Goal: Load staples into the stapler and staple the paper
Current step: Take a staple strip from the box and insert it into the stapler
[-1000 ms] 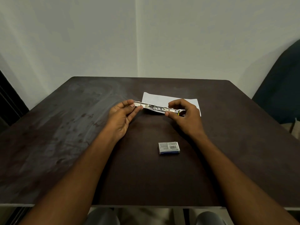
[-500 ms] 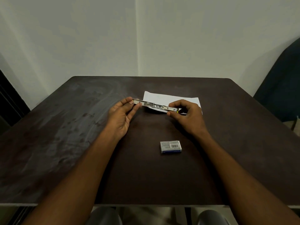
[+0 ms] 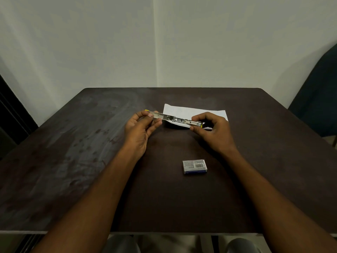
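Metal stapler (image 3: 175, 119), opened flat | we pinch its ends with left hand (image 3: 140, 127) and right hand (image 3: 212, 129), likely exposing the channel for loading | paper (image 3: 195, 113) just beyond our hands | staple box (image 3: 194, 166) nearer us, below right hand, on table (image 3: 73, 143)

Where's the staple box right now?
Head view: the small grey-blue cardboard staple box lies on the dark table, right of centre, near side of the right hand, untouched.
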